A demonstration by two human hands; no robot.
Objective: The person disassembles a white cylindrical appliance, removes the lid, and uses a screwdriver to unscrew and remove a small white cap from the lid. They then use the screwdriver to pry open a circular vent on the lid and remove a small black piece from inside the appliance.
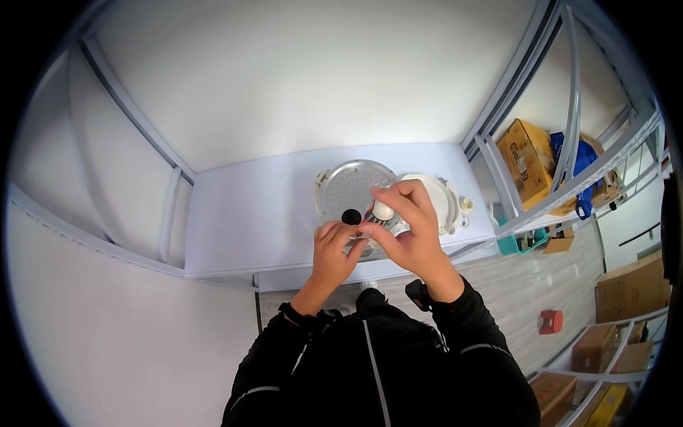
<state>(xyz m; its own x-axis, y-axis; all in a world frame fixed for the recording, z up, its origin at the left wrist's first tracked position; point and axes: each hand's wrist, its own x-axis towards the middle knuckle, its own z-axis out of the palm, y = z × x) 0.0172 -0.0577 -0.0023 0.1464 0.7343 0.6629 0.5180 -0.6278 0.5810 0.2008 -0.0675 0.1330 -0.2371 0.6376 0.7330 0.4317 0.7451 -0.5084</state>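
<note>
Two hands, left (334,249) and right (409,228), meet at centre frame. One bottle (382,211). One round lid (351,186), one white cooker (435,199). One white table (256,213). One red stool (551,321), lower right.

White tabletop (249,213); silvery round lid (348,188) with a black centre knob (351,216); white appliance body (437,196); black jacket sleeves (455,320) (grey piping); brown cardboard boxes (526,153); teal bin (523,243); red stool (551,321).
</note>
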